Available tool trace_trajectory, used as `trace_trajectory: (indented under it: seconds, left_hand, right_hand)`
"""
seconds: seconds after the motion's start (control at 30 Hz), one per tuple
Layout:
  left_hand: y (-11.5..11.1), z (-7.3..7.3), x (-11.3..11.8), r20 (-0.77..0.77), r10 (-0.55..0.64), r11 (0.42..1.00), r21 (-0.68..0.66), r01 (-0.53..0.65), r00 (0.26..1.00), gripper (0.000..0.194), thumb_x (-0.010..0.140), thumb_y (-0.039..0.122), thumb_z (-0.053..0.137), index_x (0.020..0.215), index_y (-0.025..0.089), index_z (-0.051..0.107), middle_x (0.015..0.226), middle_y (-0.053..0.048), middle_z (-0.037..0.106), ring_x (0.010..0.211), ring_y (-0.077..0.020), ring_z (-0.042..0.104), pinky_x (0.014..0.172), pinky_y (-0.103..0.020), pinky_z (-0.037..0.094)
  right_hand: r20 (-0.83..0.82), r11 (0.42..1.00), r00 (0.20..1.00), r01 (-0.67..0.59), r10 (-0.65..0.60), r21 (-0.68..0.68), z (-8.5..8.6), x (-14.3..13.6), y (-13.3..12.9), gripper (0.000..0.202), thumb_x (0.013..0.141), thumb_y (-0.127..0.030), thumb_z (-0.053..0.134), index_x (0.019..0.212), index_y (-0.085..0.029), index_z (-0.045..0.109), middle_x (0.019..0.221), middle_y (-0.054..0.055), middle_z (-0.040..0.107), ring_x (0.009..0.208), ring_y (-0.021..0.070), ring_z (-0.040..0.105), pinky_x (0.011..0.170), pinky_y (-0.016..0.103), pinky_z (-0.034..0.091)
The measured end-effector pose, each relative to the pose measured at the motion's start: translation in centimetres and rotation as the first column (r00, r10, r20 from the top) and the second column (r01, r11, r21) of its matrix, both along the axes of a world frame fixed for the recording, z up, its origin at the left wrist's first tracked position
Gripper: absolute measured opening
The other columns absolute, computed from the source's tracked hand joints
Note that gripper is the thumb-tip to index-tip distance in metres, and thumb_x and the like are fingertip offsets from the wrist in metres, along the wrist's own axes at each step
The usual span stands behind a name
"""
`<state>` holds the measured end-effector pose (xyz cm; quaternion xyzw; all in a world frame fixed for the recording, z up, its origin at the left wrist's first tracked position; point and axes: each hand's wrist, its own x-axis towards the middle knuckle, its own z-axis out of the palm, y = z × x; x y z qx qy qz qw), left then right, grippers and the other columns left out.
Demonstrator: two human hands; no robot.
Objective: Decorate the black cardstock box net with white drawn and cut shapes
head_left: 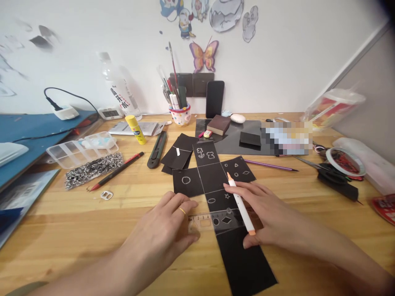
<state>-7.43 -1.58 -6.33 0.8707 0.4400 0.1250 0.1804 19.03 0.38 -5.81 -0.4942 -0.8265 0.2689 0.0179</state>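
Observation:
A cross-shaped black card (247, 263) lies on the desk, with light outlines of flowers, circles, a star and other small shapes drawn on it. Across its lower part rests a clear stencil ruler (201, 217). My left hand (166, 226) is at the ruler's left end, curled fingertips and thumb closed about its edges. Over the ruler's right end, my right hand (265, 209) holds a white marker (240, 205) between fingers and thumb. The marker's uncapped orange tip points away from me, above the card. My right palm partly hides the ruler's right end.
Behind the card lie loose black pieces (177, 154), a utility knife (157, 150) and a glue stick (135, 129). To the left is a divided box (82, 150) beside metal rings (92, 170). Scissors (330, 170) and a tape roll (345, 161) lie right. A pen cup (180, 115) stands behind.

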Motion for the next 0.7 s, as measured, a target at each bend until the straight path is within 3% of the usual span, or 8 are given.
trace_trajectory:
  seconds: [0.27,0.7]
  left_hand:
    - [0.3,-0.2,0.1,0.060,-0.037,0.995,-0.087,0.042,0.998,0.007,0.086,0.021,0.048,0.089,0.017,0.053,0.090,-0.004,0.053,0.083,-0.0180,0.048,0.070,-0.033,0.046]
    - [1.2,-0.3,3.8,0.005,-0.072,0.997,0.015,0.072,0.997,0.017,0.083,0.028,0.055,0.094,0.015,0.056,0.092,-0.005,0.056,0.086,-0.0215,0.047,0.070,-0.037,0.048]
  right_hand:
    - [-0.020,1.000,1.000,-0.006,0.005,-0.025,0.2,0.0,0.0,0.100,0.052,-0.043,0.079,0.137,-0.031,0.029,0.142,0.004,0.034,0.130,0.0287,0.025,0.104,0.044,0.027]
    - [0.000,1.000,1.000,-0.004,0.004,-0.001,0.1,-0.5,-0.1,0.099,0.051,-0.043,0.079,0.136,-0.029,0.032,0.141,0.004,0.036,0.128,0.0296,0.027,0.102,0.043,0.028]
